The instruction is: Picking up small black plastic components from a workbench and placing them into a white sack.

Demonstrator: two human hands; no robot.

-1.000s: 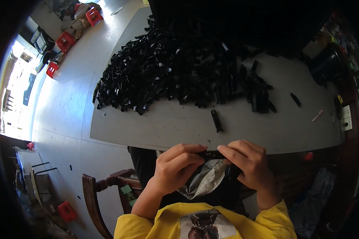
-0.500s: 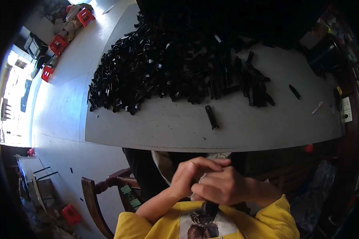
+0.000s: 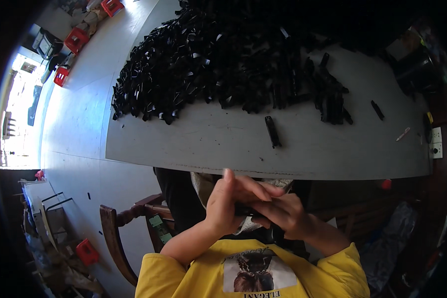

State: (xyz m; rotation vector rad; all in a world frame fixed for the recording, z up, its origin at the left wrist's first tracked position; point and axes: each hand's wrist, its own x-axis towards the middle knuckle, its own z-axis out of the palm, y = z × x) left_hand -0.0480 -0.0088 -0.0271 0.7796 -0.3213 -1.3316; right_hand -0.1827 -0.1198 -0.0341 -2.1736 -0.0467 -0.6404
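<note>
Both hands meet in front of my chest, just below the table's near edge. My left hand [image 3: 224,204] has its thumb raised and its fingers stretched toward the other hand, overlapping its fingertips. My right hand [image 3: 289,212] has its fingers bent around a narrow black piece [image 3: 244,211], which shows only in part between the palms; its full shape is hidden. Beyond them on the grey table [image 3: 198,144], one slim black part [image 3: 272,132] lies by itself. A large heap of similar glossy black parts [image 3: 184,69] spreads behind it.
At the right of the table lie another black part [image 3: 377,110] and a pen-like white stick [image 3: 403,134]. A black bucket [image 3: 417,69] stands by the right edge, near a wall socket [image 3: 436,143]. A wooden chair [image 3: 109,223] is at lower left; red stools [image 3: 76,39] stand farther off.
My hands have moved from a closer clasp into a looser hold, with the left thumb now lifted. The table and heap sit slightly higher in view.
</note>
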